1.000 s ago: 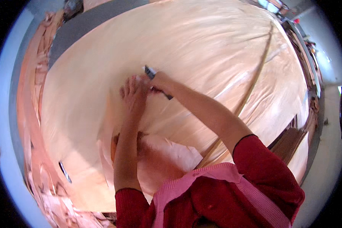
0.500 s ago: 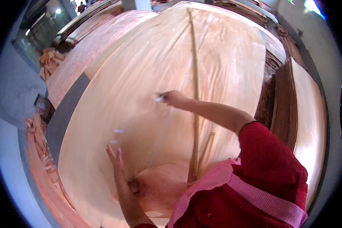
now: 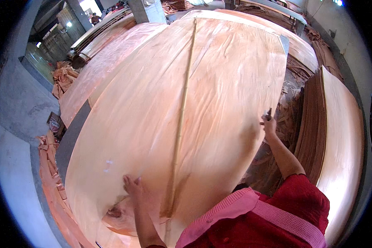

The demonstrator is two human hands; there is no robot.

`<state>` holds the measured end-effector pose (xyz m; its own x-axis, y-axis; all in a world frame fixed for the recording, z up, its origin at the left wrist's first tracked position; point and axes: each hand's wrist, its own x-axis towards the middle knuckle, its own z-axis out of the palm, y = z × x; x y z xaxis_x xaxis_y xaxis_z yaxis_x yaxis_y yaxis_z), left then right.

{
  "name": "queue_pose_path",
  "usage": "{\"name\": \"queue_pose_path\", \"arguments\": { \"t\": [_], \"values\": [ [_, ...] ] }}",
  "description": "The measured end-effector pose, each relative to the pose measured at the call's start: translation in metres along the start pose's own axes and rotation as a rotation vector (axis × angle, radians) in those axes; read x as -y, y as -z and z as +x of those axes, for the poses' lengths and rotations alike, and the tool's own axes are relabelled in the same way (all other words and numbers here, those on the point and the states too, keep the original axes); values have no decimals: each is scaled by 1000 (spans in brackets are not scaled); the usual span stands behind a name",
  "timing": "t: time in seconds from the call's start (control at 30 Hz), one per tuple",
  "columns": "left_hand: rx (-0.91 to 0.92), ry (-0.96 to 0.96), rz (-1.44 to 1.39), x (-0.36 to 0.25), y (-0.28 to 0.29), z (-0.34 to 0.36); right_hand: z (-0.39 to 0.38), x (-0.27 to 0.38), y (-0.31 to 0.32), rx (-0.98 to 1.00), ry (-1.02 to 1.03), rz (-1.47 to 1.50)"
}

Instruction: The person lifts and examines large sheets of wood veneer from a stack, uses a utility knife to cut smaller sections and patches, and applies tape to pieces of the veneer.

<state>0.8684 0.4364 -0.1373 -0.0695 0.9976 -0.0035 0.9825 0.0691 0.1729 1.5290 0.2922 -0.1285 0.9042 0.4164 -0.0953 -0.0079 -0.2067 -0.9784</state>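
Observation:
A large pale wood veneer sheet (image 3: 219,95) covers the stack in front of me. A long thin wooden stick (image 3: 181,120) lies lengthwise across it. My left hand (image 3: 134,188) is over the near left part of the sheet, fingers apart. Close to it, two small whitish strips (image 3: 108,166) lie on the veneer. Below it is a reddish patch with a dark knot (image 3: 115,212). At the sheet's right edge, my right hand (image 3: 269,125) is closed around a small dark tool (image 3: 269,113); its exact kind is too small to make out.
To the right stands a tall stack of veneer sheets (image 3: 310,124), with torn scraps (image 3: 287,111) on the floor beside it. More veneer (image 3: 120,53) lies at the far left. Reddish scraps (image 3: 49,165) line the left wall. A pillar (image 3: 146,11) rises at the back.
My right hand has swung from the middle of the sheet to its right edge, still holding the dark tool. My left hand is lower, its fingers less stretched. The whole view has shifted.

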Motion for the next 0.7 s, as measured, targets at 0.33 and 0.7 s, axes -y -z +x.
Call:
{"name": "queue_pose_path", "arguments": {
  "t": [0.33, 0.7],
  "values": [
    [-172, 84, 219, -161, -15, 7, 130, 4, 67, 108, -172, -129],
    [175, -660, 79, -571, -75, -58, 313, -11, 193, -154, -331, 163]
  ]
}}
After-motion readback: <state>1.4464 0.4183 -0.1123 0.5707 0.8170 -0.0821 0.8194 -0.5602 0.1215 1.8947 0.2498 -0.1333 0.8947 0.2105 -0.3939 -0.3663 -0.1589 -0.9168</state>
